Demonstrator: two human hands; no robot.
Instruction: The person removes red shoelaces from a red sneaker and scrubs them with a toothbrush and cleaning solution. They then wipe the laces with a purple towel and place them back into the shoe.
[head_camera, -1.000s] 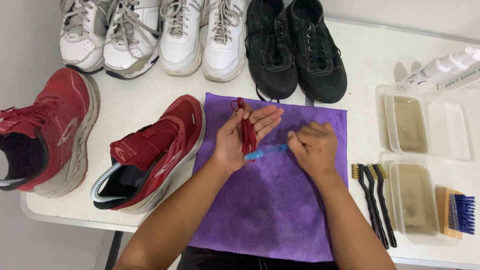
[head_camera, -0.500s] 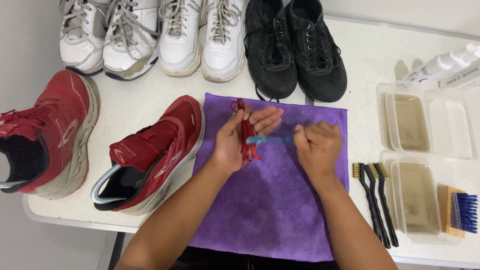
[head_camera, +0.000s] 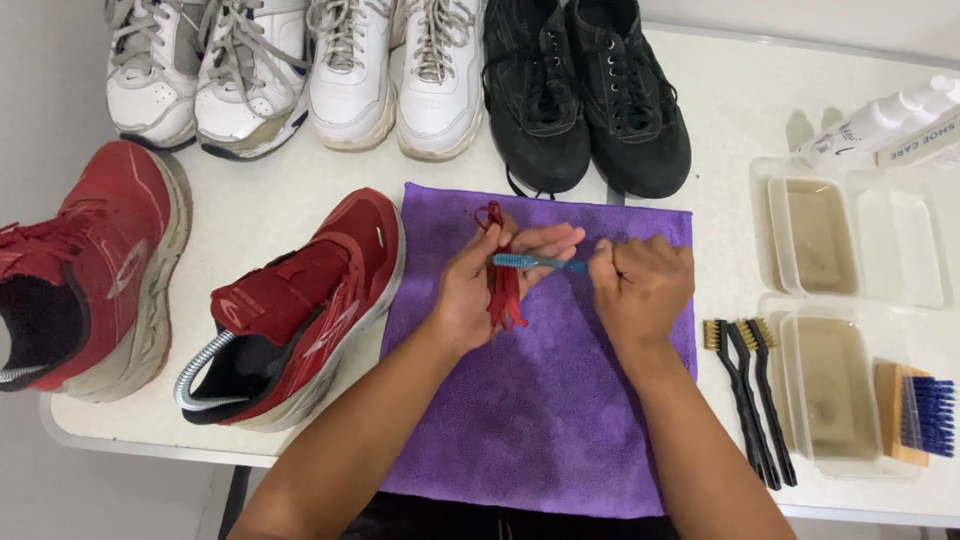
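Over the purple cloth (head_camera: 540, 420), spread flat at the near edge of the white table (head_camera: 300, 200), both hands work close together. The left hand (head_camera: 480, 290) lies palm up above the cloth's upper middle, fingers partly curled, with a bunch of red laces (head_camera: 503, 280) draped across its palm and pinned there by the thumb; the laces' loose ends hang off toward the cloth's far edge and down over the heel of the hand. The right hand (head_camera: 640, 285) is closed around the handle of a small blue brush (head_camera: 535, 262), whose bristled end reaches leftward and rests on the laces over the left fingers.

Just left of the cloth, touching its edge, stands a red shoe (head_camera: 300, 310) with its opening toward the person and no laces visible in it; a second red shoe (head_camera: 90, 270) sits farther left, well apart from the cloth. Beyond the cloth's far edge, a pair of black shoes (head_camera: 590, 90) nearly touches it, with two pairs of white shoes (head_camera: 300, 70) lined up to their left. Right of the cloth lie three black-handled wire brushes (head_camera: 750, 400), then two clear tubs of cloudy water (head_camera: 820, 320), a wooden brush with blue bristles (head_camera: 915, 410), and white bottles (head_camera: 880, 120) at the far right.
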